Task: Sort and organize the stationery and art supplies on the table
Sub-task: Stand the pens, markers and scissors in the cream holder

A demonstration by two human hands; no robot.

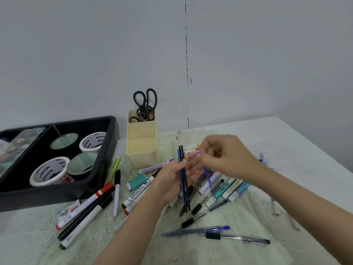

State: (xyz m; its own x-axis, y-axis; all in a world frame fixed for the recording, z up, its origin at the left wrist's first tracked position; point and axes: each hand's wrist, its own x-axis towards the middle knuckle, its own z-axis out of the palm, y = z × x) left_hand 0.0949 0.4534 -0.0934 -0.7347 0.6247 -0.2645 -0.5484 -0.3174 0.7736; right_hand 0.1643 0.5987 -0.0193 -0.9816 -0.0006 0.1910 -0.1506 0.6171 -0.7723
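The left hand [172, 180] is lying palm up, its fingers [191, 165] curling loosely round a bundle of brushes [182, 169]. The brushes are standing nearly upright, their long axis running away from the person, bristle tips toward the wall and handles reaching down past the palm. Just right of them the right hand [225, 155] is hovering with its fingers tightly curled, pinching the top of a thin blue stick [208, 178] that is hanging point-down; it is blurred, so its kind is unclear.

Left of the left fingers, a marker [140, 190] is showing "WHITEBOARD" along its barrel, pointing diagonally toward them, beside a teal eraser [137, 181]. Farther left, tape rolls [48, 172] are reading "Ninso" inside a black tray [107, 150]. Beyond the left fingers a cream holder [142, 148] is carrying scissors [146, 104], handles up, against the wall.

Under both hands, pens are lying heaped in a pile [221, 190]. Nearer the person, a blue pen [198, 230] and a black pen [238, 238] are lying crosswise. Right of the right fingers the desk [286, 142] is stretching to its far corner with only a few small bits on it.
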